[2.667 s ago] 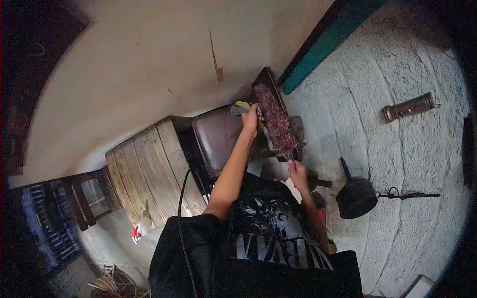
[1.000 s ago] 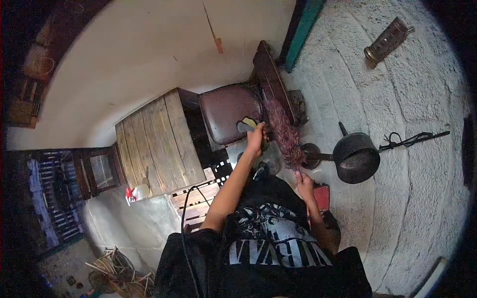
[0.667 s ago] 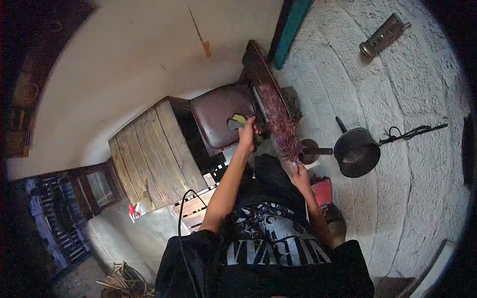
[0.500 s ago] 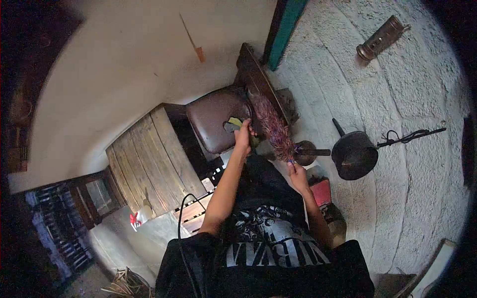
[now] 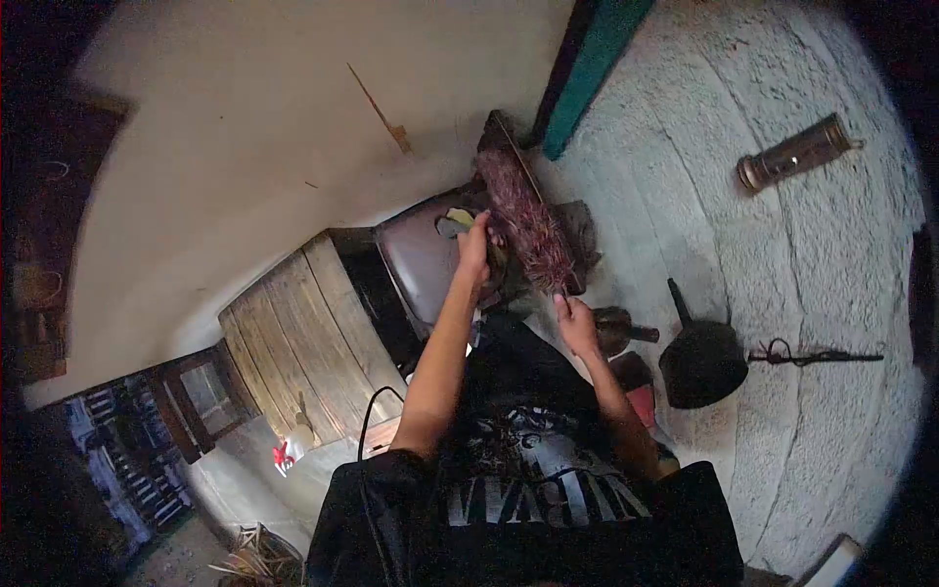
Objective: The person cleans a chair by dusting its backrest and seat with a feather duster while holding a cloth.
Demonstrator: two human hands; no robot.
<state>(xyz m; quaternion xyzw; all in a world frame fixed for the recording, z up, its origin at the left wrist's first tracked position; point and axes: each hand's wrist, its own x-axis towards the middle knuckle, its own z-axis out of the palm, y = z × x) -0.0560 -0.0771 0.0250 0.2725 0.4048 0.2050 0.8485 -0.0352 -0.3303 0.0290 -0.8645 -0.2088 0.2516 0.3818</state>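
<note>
My right hand (image 5: 578, 326) is closed round the handle end of a shaggy reddish-purple duster (image 5: 528, 220). The duster's fibres lie along the dark wooden backrest (image 5: 497, 127) of a chair, covering much of it. My left hand (image 5: 473, 252) grips a folded cloth (image 5: 453, 224), greyish with a yellow-green part, and some of it is hidden behind the fingers. That hand is over the brown padded chair seat (image 5: 416, 259), close beside the duster. Whether the cloth touches the chair I cannot tell.
A wooden plank table (image 5: 303, 333) stands left of the chair. On the rough white wall at right hang a dark pan (image 5: 702, 364) and a metal cylinder (image 5: 794, 157). A teal post (image 5: 597, 78) rises behind the chair. A black cable (image 5: 366, 421) runs by my left arm.
The camera view has shifted, so the wall items sit lower. The duster now lies over the backrest rather than beside it, and my right hand has moved slightly forward and left.
</note>
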